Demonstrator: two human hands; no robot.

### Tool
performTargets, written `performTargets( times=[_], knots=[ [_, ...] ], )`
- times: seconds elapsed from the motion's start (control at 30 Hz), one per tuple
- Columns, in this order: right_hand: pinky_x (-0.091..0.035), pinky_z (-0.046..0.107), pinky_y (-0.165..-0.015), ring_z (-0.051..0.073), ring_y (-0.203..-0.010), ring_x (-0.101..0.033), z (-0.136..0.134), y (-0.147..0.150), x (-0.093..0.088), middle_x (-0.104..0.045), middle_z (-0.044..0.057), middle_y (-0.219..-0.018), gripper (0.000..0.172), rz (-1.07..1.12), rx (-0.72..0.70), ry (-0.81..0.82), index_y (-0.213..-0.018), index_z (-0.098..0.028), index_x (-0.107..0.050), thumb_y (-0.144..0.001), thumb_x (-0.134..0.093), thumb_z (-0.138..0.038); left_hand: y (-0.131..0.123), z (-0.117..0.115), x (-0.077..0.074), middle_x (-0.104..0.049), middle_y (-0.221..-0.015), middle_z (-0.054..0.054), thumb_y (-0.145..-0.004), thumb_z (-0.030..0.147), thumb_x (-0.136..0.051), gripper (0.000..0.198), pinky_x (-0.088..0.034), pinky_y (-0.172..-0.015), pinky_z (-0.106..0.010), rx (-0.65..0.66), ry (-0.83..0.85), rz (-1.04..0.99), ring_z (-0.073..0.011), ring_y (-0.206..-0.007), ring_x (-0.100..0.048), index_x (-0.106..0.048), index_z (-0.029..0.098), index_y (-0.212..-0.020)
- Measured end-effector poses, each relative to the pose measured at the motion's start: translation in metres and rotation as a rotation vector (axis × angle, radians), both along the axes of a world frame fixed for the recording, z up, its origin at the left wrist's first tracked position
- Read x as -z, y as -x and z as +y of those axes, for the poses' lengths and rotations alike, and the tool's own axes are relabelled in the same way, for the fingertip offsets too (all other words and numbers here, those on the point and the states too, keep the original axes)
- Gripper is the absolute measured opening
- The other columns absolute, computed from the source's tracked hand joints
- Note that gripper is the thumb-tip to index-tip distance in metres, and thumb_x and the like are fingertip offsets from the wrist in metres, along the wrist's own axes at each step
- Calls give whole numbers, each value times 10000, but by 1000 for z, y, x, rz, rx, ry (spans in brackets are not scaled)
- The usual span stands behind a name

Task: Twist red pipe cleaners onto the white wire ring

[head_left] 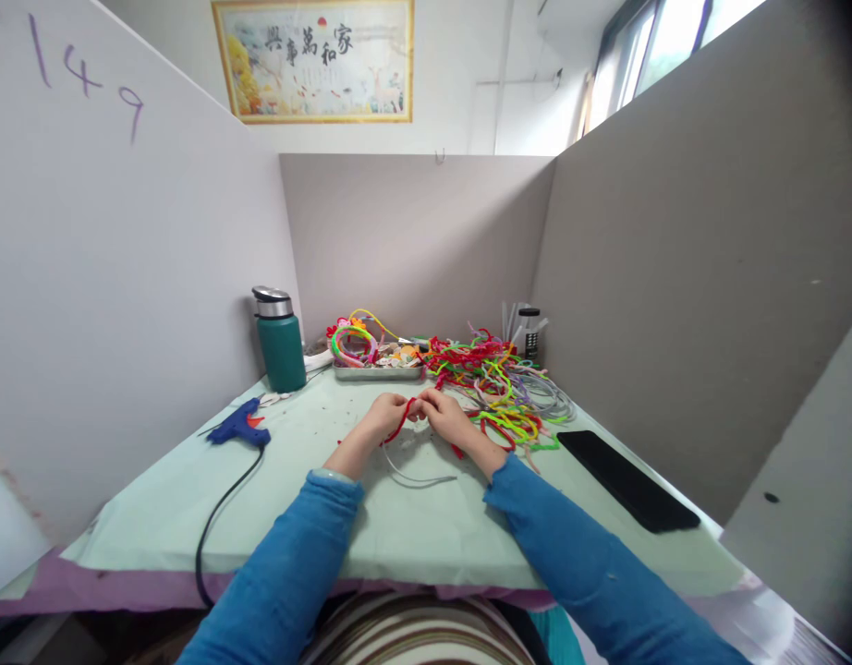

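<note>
Near the middle of the table my left hand (pixel 388 416) and my right hand (pixel 440 411) meet, fingertips almost touching. Both pinch a red pipe cleaner (pixel 402 423), which bends down from the fingertips past my left hand. A thin grey curved strip (pixel 416 480) extends below my hands and rests on the cloth; whether it joins the red pipe cleaner is hidden. Just beyond my right hand spreads a tangled heap of coloured pipe cleaners (pixel 499 379), mostly red, yellow and green.
A metal tray (pixel 377 374) of small pieces stands at the back. To the left are a green bottle (pixel 280 346) and a blue glue gun (pixel 238 425) with a black cord. A black flat slab (pixel 624 480) lies right, and a dark-capped jar (pixel 529 334) stands behind. Partitions enclose three sides.
</note>
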State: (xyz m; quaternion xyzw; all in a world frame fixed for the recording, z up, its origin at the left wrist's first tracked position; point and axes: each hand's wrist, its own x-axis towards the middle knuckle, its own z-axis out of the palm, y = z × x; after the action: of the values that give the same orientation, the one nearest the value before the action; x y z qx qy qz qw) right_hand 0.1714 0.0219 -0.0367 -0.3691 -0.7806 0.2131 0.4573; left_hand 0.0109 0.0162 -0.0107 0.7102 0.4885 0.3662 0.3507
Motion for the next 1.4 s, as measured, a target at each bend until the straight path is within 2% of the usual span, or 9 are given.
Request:
performTargets(
  times=[0.13, 0.27, 0.43, 0.7, 0.83, 0.97, 1.17, 1.33, 1.4],
  knots=[
    [-413, 241, -675, 131, -719, -572, -4, 2, -1, -653, 19, -803, 182, 4, -51, -32, -888, -174, -623, -838, -450, -200, 0, 1, 1, -589, -569, -39, -623, 703, -559, 620, -322, -508, -234, -66, 42, -30, -108, -514, -440, -672, 95, -671],
    [-403, 239, -657, 133, -702, -562, -6, 3, -1, -656, 21, -795, 163, 18, -23, -40, -884, -174, -638, -827, -506, -252, -1, -2, -1, -429, -413, 21, -613, 753, -537, 666, -209, -440, -236, -137, 88, 9, -77, -408, -288, -659, 99, -655],
    [-342, 224, -560, 114, -578, -481, -7, 4, -3, -581, -9, -640, 159, 14, 64, -33, -734, -166, -590, -817, -502, -269, -2, -8, -3, -398, -395, 23, -606, 786, -514, 691, -192, -438, -235, -140, 90, -2, -75, -402, -275, -636, 106, -598],
    [-337, 228, -570, 118, -589, -477, -6, 2, -3, -562, -14, -628, 137, -1, 110, -12, -700, -170, -553, -790, -503, -260, 1, 1, 1, -353, -410, 46, -588, 763, -551, 666, -203, -460, -239, -211, 31, -8, -82, -445, -288, -657, 108, -646],
    [-330, 230, -566, 119, -581, -472, -4, 1, -4, -551, -16, -613, 128, -21, 152, 7, -681, -173, -543, -775, -514, -255, 2, 4, -1, -411, -475, 41, -565, 701, -624, 586, -232, -478, -229, -272, -71, -65, -80, -495, -329, -637, 120, -639],
    [-337, 232, -576, 124, -596, -486, -3, 0, -2, -568, -12, -628, 120, -54, 140, 5, -697, -173, -560, -774, -513, -252, -2, -3, -6, -512, -539, 5, -595, 679, -615, 592, -287, -506, -226, -175, -52, -171, -100, -548, -404, -679, 100, -704],
    [-336, 235, -588, 132, -619, -509, 1, -2, 3, -605, 4, -656, 98, -145, 184, -5, -699, -172, -583, -761, -521, -215, -3, -6, -12, -680, -881, -117, -690, 664, -544, 632, -412, -618, -236, -87, 22, -326, -150, -731, -538, -716, 96, -907],
    [-336, 236, -586, 133, -619, -511, 2, -2, 3, -606, 6, -657, 116, -135, 205, 4, -721, -167, -599, -775, -532, -244, 1, 3, -3, -661, -724, -85, -658, 545, -631, 475, -400, -596, -242, -153, -37, -161, -144, -655, -537, -710, 95, -787],
    [-336, 234, -577, 131, -609, -507, 2, -1, 3, -604, 3, -651, 133, -118, 196, 3, -735, -166, -604, -787, -530, -263, 2, 5, 1, -670, -749, -73, -665, 481, -642, 390, -407, -621, -244, -105, -82, -87, -144, -677, -551, -711, 116, -785]
  ],
)
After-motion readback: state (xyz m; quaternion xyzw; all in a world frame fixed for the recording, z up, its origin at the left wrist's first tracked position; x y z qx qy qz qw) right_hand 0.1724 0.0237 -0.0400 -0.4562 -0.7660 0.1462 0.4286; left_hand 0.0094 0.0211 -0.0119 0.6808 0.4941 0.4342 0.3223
